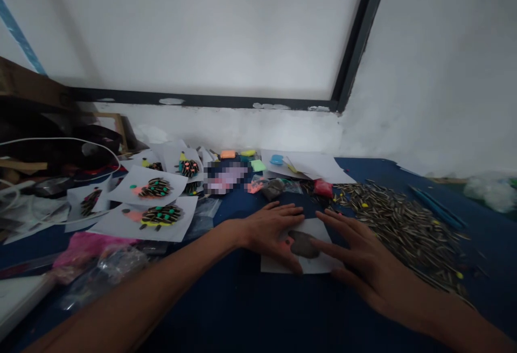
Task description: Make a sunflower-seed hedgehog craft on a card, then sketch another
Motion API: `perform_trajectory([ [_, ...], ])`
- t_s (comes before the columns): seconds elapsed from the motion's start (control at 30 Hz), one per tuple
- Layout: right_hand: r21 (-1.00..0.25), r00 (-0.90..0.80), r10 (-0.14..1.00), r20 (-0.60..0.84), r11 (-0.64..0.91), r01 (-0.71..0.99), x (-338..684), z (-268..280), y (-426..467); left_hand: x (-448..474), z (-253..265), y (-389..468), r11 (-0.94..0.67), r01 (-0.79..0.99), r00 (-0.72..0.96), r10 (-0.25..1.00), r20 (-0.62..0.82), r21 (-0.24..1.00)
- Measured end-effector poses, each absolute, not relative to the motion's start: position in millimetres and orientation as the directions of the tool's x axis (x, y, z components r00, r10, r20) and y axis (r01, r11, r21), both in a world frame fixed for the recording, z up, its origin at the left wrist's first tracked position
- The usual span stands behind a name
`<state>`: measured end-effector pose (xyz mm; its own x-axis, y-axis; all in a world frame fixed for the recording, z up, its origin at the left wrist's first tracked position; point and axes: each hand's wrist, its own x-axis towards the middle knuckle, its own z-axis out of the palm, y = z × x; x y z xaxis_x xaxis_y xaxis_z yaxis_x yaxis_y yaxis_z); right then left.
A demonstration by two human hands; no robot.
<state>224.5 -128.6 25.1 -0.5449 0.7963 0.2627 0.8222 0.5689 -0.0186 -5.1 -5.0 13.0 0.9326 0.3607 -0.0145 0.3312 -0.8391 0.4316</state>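
Observation:
A small white sheet of paper [274, 265] lies on the blue table in front of me. On it is a flat grey oval of modelling clay [306, 245] with a pink clay piece [286, 243] bearing a dark dot at its left end. My left hand [274, 232] rests over the paper's left side, fingers stretched out and thumb beside the pink clay. From the right, my right hand [355, 251] reaches in with spread fingers, one fingertip at the grey clay's right edge. Neither hand holds anything. Part of the paper is hidden under the hands.
Sunflower seeds [404, 224] lie heaped at the right, with blue tweezers [438, 206] beside them. Finished hedgehog pictures [159, 216] on paper lie at the left, above pink plastic [86, 248]. A lump of grey clay [273, 189] and coloured clay packs [258, 166] stand at the back.

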Motion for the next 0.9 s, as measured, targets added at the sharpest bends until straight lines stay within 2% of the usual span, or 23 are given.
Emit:
perform_trajectory([
  [0.17, 0.041, -0.594, 0.772, 0.228, 0.602, 0.797, 227.2, 23.7, -135.0, -4.7, 13.9, -5.9, -0.844, 0.329, 0.933, 0.359, -0.01, 0.425],
  [0.4, 0.034, -0.587, 0.765, 0.266, 0.601, 0.799, 220.4, 23.2, -134.4, -3.5, 9.6, -4.6, -0.851, 0.323, 0.934, 0.357, 0.003, 0.414],
  [0.6, 0.086, -0.624, 0.732, 0.274, 0.627, 0.774, 215.1, 20.5, -132.5, -3.6, 11.9, -6.3, -0.845, 0.311, 0.935, 0.353, 0.018, 0.435],
  [0.9, 0.021, -0.595, 0.767, 0.239, 0.609, 0.793, 206.2, 23.2, -125.3, -4.0, 12.0, -5.5, -0.844, 0.296, 0.94, 0.341, 0.022, 0.448],
])
